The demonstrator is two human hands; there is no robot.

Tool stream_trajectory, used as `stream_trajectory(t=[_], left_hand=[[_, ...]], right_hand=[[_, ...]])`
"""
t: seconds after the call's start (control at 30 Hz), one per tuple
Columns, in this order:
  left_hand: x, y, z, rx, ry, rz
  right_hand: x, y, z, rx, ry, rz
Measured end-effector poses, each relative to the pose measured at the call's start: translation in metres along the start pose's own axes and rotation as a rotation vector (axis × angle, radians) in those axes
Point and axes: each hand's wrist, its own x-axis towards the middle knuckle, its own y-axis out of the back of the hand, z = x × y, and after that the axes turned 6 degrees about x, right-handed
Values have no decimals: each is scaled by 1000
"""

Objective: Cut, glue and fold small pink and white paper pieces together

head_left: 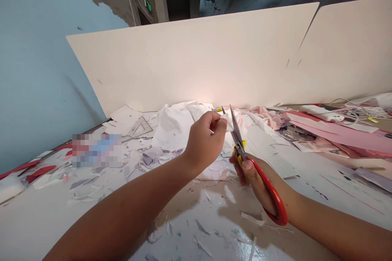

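My left hand [208,138] is closed in a pinch on a small piece of white fabric [227,122], held up in front of me. My right hand [257,175] grips a pair of scissors [239,140] with red handles and some yellow wrapping, my thumb through the large loop. The blades point up and away from me and stand apart, right beside the edge of the white piece. Whether they touch it I cannot tell. Behind my left hand a heap of crumpled white cloth [173,124] lies on the table, partly hidden by that hand.
Scraps and thin offcuts litter the white table [183,228]. At left lie a clear set square [141,127] and red scraps [41,173]. Pink sheets [333,132], a white power strip [323,113] and cables [367,111] lie at right. A cream partition [196,61] borders the back.
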Motion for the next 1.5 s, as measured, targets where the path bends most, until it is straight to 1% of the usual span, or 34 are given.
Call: stream_trajectory(t=[0.2,0.4,0.63,0.87,1.03,1.3,1.5], left_hand=[[-2,-2,-1,-16,-3,4],[-1,-3,-1,-22,-16,5],[-1,-2,0,-47,6,-7],[-1,-1,4,-133,84,-44],[0,0,5,-186,114,-66],[1,0,6,-247,154,-72],[2,0,5,-274,187,-84]], right_hand=[[1,0,-3,-52,-20,12],[2,1,-6,-58,-31,11],[1,0,-6,-78,-40,3],[3,0,-5,-88,-62,-6],[2,0,-5,-93,-93,-19],[1,0,-2,-77,-58,-18],[1,0,-2,-99,-72,-22]])
